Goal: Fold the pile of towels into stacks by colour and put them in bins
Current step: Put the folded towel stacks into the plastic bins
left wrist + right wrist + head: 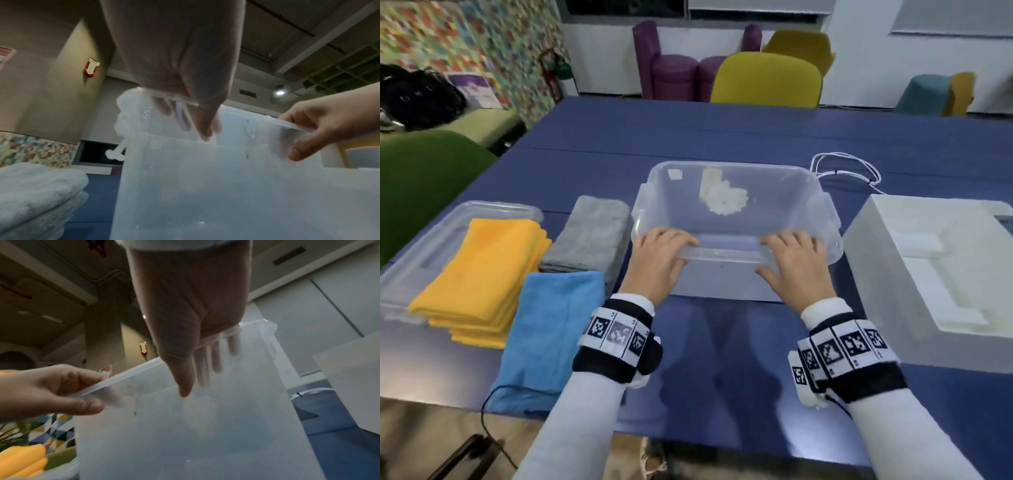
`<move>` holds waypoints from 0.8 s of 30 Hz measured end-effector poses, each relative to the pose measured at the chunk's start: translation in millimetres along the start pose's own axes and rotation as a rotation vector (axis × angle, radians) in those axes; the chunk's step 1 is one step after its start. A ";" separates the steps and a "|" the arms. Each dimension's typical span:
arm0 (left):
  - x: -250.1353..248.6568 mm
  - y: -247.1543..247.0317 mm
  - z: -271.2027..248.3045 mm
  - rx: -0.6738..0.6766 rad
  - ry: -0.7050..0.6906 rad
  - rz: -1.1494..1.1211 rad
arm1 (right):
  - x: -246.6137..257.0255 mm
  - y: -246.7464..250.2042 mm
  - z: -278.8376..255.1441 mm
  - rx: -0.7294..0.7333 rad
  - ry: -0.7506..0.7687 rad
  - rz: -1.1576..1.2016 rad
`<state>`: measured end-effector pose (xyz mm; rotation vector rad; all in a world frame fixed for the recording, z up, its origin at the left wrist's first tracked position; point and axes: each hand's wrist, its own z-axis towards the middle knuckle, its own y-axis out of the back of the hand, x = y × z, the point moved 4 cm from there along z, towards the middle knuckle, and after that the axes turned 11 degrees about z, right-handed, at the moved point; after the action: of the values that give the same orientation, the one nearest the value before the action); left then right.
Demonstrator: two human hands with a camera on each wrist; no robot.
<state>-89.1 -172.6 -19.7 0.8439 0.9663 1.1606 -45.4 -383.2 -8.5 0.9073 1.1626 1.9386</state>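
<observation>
Clear bin (736,202): transparent plastic tub on the blue table (599,137), directly ahead of both hands; long axis left to right, open side up
Left hand (659,262): fingers curled over the bin's near rim, thumb outside against the wall; grips the rim toward its left end
Right hand (796,265): same grip on the near rim toward its right end, fingers inside, thumb outside
Grey towels (592,236): folded stack just left of the left hand, beside the bin, long axis running away from the person
Blue towel (551,329): folded, left of the left wrist, nearer than the grey stack
Yellow towels (482,274): folded stack further left, on a clear lid (421,240)
Labels: small white sticker (675,174) on the bin's far wall, unreadable
White foam box (928,274): right of the right hand
</observation>
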 end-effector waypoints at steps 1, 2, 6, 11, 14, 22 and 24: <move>9.6 4.1 -7.9 -0.044 0.060 -0.026 | 8.3 4.6 -4.0 -0.151 0.093 0.053; 22.2 8.7 -18.3 -0.087 0.138 -0.048 | 19.9 9.2 -9.2 -0.279 0.181 0.118; 85.6 26.6 -80.5 -0.132 0.511 -0.029 | 76.9 -10.7 -16.7 -0.294 0.267 0.439; 156.7 44.4 -161.0 0.033 0.959 0.064 | 140.7 -113.3 -16.8 0.469 -0.205 0.895; 183.0 39.9 -193.8 0.267 1.170 -0.181 | 177.9 -157.5 -21.7 0.679 -0.570 1.202; 194.8 -0.6 -184.0 0.518 1.167 -0.610 | 224.0 -194.4 -25.7 0.785 -0.956 1.376; 209.1 -17.9 -190.9 0.515 1.203 -0.706 | 225.7 -193.8 -29.9 0.802 -1.036 1.471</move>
<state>-236.0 37.4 -141.4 0.0238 2.3822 0.7119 -147.4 -139.1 -147.7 3.3049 0.4761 1.1637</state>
